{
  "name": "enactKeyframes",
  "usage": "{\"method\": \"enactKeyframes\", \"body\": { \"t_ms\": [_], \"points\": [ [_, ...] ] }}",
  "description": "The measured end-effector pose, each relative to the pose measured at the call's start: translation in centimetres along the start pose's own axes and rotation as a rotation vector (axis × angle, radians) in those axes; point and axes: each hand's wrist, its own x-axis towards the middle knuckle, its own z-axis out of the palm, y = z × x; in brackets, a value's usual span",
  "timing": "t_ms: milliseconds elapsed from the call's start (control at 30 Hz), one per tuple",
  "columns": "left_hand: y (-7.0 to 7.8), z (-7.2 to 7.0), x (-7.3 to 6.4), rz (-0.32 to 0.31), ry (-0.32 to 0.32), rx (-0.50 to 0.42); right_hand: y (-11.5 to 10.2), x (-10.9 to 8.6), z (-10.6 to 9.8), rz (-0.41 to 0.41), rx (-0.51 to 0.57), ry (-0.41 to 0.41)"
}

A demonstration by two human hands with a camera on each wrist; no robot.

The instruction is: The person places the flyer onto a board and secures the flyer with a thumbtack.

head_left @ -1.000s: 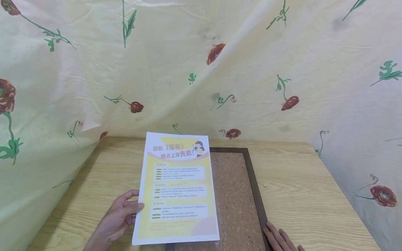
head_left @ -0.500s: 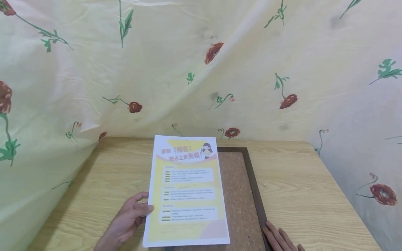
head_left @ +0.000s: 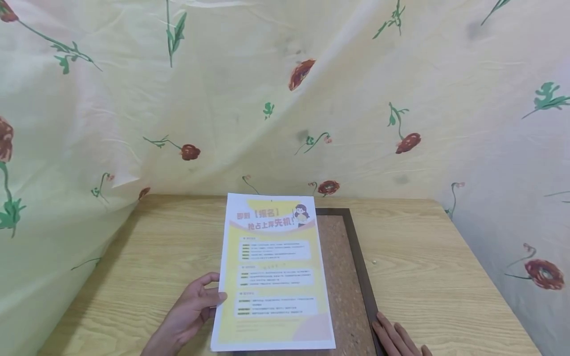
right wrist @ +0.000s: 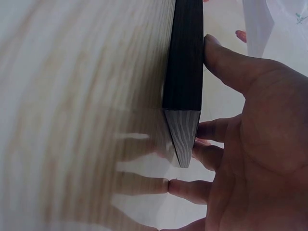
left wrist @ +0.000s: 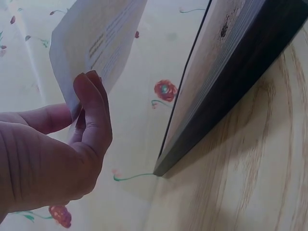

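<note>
My left hand [head_left: 190, 309] pinches a yellow and white printed poster [head_left: 272, 282] by its left edge, thumb on the front. The poster is tilted up over a dark-framed cork board [head_left: 340, 277] and hides its left part. In the left wrist view, thumb and fingers grip the paper [left wrist: 77, 53], with the board's frame [left wrist: 211, 120] to their right. My right hand [head_left: 398, 337] rests at the frame's lower right side, fingers fairly straight. In the right wrist view, the thumb and fingertips touch the board's frame [right wrist: 185, 57] around its corner; the hand [right wrist: 260, 130] holds nothing else.
A small pale, shiny object [head_left: 374, 262] lies on the wooden table [head_left: 427, 262] right of the board; its kind is too small to tell. A flower-patterned cloth [head_left: 249, 99] hangs behind the table and along both sides.
My left hand has moved right and slightly nearer with the poster, which now covers more of the cork board. The right hand stays at the frame.
</note>
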Motion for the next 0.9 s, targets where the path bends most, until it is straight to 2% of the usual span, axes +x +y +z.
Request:
{"method": "enactKeyframes", "body": {
  "t_ms": [300, 900],
  "points": [
    [-0.6, 0.4, 0.5, 0.023, -0.044, -0.036, 0.1, 0.0, 0.1, -0.008, 0.004, 0.009],
    [-1.8, 2.0, 1.9, -0.023, -0.027, -0.054, 0.0, -0.2, 0.1, 0.016, -0.022, -0.015]
  ]
}}
